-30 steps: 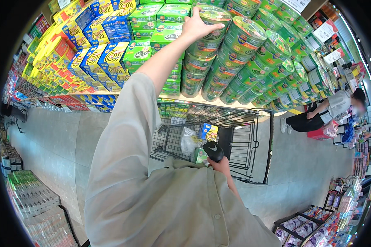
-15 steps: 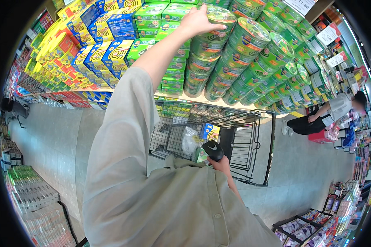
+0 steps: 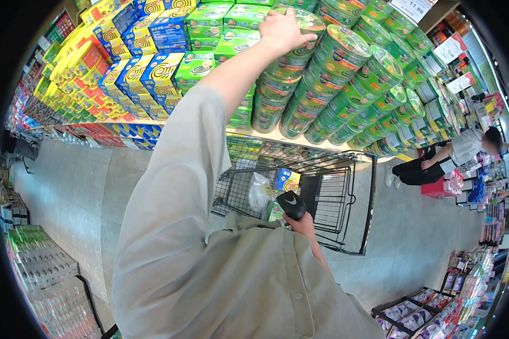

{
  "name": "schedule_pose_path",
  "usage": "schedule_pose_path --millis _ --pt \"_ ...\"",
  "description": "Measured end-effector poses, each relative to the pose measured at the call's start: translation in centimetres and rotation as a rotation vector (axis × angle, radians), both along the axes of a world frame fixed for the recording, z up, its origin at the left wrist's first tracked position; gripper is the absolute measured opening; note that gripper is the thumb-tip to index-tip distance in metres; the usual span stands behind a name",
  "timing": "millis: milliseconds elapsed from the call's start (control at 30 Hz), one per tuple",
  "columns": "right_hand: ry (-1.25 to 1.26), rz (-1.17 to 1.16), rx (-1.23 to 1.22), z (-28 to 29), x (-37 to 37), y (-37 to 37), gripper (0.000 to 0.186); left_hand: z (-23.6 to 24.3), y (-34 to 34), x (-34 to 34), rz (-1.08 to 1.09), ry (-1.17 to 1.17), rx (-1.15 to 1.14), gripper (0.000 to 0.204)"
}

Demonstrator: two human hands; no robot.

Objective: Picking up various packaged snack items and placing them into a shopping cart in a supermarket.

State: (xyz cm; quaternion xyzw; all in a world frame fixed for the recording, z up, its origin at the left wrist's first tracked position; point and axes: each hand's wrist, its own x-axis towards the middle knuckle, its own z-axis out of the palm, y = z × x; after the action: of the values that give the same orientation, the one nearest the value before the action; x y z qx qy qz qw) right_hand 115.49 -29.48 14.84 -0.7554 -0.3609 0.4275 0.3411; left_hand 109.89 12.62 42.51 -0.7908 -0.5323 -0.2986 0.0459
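My left hand (image 3: 281,30) reaches up to a green round mosquito-coil tub (image 3: 308,24) atop a stack. It lies over the lid's left side, thumb stretched out across the near rim, the other fingertips bent toward the far side and partly hidden. Whether it grips the tub is hard to see. Low in front of my body, my right hand (image 3: 303,224) is closed round a black handheld device (image 3: 290,204) that looks like a barcode scanner. Past the device, in a shopping cart (image 3: 332,232), are a blue-and-yellow box (image 3: 288,179), a clear plastic bag (image 3: 259,192) and a partly hidden green box.
Green tubs (image 3: 340,51) stand in tall stacks to the right. Green boxes (image 3: 194,69) and blue-and-yellow boxes (image 3: 163,73) are piled left, with yellow-red tubs (image 3: 85,63) beyond. The cart stands against the shelf edge. Another person (image 3: 430,161) is in the aisle at right.
My left hand has shifted slightly right over the tub's lid, and its forearm has moved right too. The tub has hardly moved. My right hand keeps its hold on the device.
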Motion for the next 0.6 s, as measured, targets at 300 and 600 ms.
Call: schedule_pose_path --millis 300,600 --pt "-0.053 -0.009 -0.014 -0.5 0.2 -0.2 0.032 1.1 -1.4 0.3 0.087 0.087 0.027 0.094" --pt "0.003 -0.011 0.031 -0.9 0.3 -0.4 0.032 1.1 -1.1 0.1 -0.044 -0.032 0.057 0.09"
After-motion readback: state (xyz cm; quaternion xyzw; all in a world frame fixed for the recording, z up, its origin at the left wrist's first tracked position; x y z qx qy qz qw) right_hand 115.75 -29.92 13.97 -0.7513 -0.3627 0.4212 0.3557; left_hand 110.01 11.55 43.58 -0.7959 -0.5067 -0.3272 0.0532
